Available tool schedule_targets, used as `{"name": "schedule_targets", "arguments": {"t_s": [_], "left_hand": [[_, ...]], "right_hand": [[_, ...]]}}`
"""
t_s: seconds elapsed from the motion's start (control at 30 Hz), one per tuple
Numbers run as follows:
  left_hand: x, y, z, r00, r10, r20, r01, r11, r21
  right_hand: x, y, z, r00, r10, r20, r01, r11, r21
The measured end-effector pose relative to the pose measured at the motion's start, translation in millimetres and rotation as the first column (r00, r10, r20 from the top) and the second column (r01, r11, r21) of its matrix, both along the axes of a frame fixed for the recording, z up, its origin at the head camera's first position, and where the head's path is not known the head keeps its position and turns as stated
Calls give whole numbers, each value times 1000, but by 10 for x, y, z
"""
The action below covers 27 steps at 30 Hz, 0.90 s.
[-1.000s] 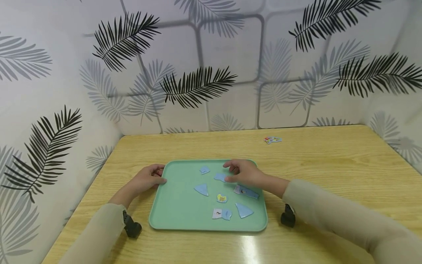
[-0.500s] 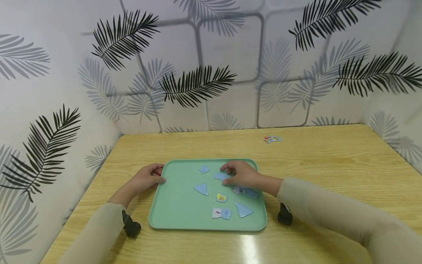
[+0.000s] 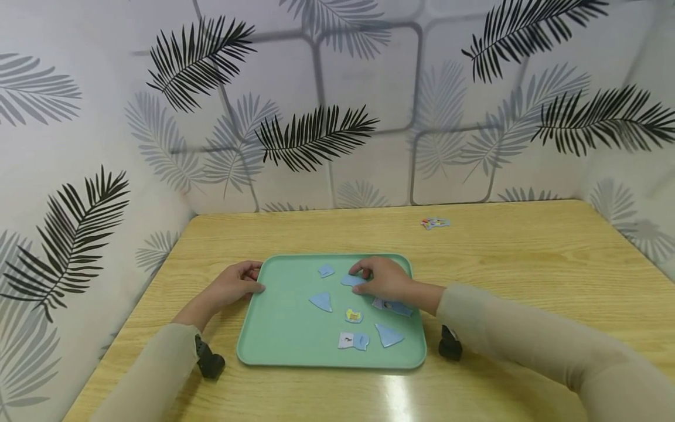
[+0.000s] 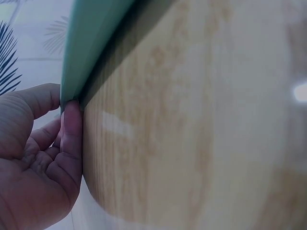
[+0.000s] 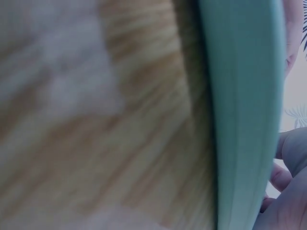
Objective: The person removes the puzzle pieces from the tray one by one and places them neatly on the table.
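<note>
In the head view my left hand [image 3: 234, 285] grips the left rim of a mint-green tray [image 3: 285, 334]. The left wrist view has its thumb over the tray edge and its fingers underneath. My right hand [image 3: 386, 279] is over the tray's upper right, thumb and index finger curled at the edges of a flat light-blue puzzle piece [image 3: 348, 280], partly hidden by the hand. Close below that hand lies a blue puzzle piece with a printed figure [image 3: 392, 307]. In the right wrist view, the tray's side [image 5: 244, 120] covers most of the right hand [image 5: 295, 191].
Several more pieces lie in the tray: a small blue one [image 3: 326, 270], a blue triangular one [image 3: 321, 302], a yellow-printed one [image 3: 354, 316], a white-and-blue one [image 3: 353, 341] and a larger blue one [image 3: 389, 334]. A colourful cutout [image 3: 435, 223] lies farther back on the wooden table [image 3: 506, 258].
My right hand has moved slightly left and its thumb and index finger have come in around the light-blue piece. The left hand and the tray have stayed put.
</note>
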State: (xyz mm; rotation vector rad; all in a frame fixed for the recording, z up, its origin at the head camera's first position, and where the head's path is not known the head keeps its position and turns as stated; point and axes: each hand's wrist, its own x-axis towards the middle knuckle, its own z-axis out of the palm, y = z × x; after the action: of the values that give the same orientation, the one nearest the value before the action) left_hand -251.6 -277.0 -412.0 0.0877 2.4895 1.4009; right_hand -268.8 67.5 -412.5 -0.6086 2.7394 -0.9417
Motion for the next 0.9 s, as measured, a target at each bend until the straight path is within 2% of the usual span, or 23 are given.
{"name": "schedule_targets", "arguments": {"t_s": [0.4, 0.63, 0.9], "left_hand": [[-22, -7, -14, 1000, -1, -8, 0, 1000, -13], [6, 14, 22, 1000, -4, -9, 3, 1000, -17], [-3, -1, -8, 1000, -6, -12, 6, 1000, -11]], "right_hand": [[30, -32, 29, 1000, -5, 2, 5, 1000, 1], [32, -24, 13, 1000, 6, -13, -7, 1000, -11], [29, 10, 44, 1000, 5, 26, -4, 999, -36]]}}
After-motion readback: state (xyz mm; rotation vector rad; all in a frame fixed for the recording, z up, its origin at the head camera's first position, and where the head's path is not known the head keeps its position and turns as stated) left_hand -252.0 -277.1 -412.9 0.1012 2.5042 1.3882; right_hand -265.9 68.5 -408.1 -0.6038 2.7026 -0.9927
